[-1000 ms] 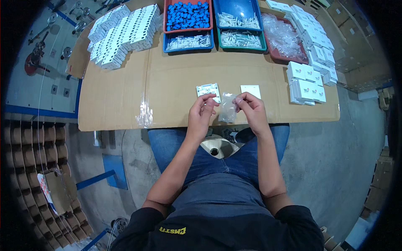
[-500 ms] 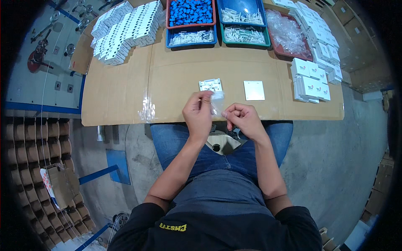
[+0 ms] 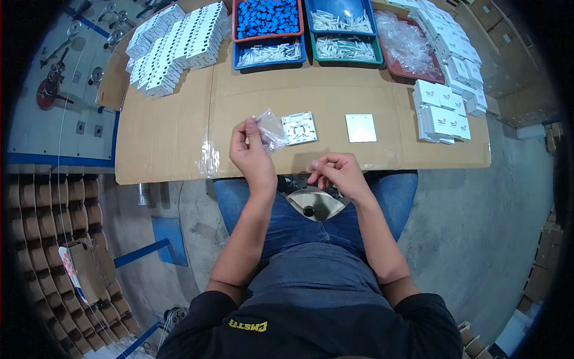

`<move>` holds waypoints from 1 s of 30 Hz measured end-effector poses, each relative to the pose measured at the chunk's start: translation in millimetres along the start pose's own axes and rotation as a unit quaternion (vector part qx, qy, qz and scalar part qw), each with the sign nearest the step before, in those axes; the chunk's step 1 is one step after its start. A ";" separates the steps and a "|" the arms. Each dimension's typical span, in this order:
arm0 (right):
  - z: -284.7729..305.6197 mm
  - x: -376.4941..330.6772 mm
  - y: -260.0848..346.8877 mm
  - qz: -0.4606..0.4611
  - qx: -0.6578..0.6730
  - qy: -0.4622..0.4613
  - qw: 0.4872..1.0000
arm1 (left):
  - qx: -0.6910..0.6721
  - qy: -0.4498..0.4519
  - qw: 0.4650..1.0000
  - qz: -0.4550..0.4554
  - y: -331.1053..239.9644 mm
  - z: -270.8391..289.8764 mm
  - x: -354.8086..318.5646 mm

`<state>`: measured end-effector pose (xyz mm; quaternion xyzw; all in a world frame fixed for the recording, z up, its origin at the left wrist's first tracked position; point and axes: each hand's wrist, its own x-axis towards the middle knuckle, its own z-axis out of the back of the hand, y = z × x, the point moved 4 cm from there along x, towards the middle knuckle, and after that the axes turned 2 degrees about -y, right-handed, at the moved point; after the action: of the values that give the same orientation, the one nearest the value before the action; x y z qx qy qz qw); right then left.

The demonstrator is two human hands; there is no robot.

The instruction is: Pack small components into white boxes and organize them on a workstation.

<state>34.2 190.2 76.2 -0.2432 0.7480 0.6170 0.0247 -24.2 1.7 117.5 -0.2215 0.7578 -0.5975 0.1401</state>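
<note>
The small clear plastic bag [image 3: 270, 128] is hanging pinched in the left hand [image 3: 251, 157], lifted just above the cardboard-covered tabletop [image 3: 335, 99], its long axis tilting up and away toward the white switch plate [image 3: 299, 127] lying just beside it. The right hand [image 3: 338, 172] is sitting lower, near the tabletop's front edge, fingers curled narrow as if nipping something tiny; what, I cannot tell. So the bag is lying up and to the left of the right hand, with the left hand plainly the nearer one. A second white square plate [image 3: 360, 127] is lying further right. Beyond that, stacked white boxes [image 3: 441, 113] on the right, trays of blue parts [image 3: 267, 17] and white parts [image 3: 342, 21] at the back.
</note>
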 end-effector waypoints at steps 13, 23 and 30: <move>2.3 6.1 24.8 0.052 0.008 -0.046 0.998 | 0.057 0.130 0.990 -0.014 6.4 -6.2 -24.0; -24.5 6.7 30.3 0.042 0.044 -0.035 0.998 | 0.044 0.151 0.988 0.006 1.0 -8.8 -22.2; -19.4 -1.5 30.0 0.075 0.074 -0.100 0.989 | 0.028 0.085 0.996 -0.014 2.2 -7.0 -28.6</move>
<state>28.7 176.2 108.7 -0.1216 0.8015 0.5812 0.0710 -3.2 22.4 115.6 -0.1764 0.7469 -0.6369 0.0732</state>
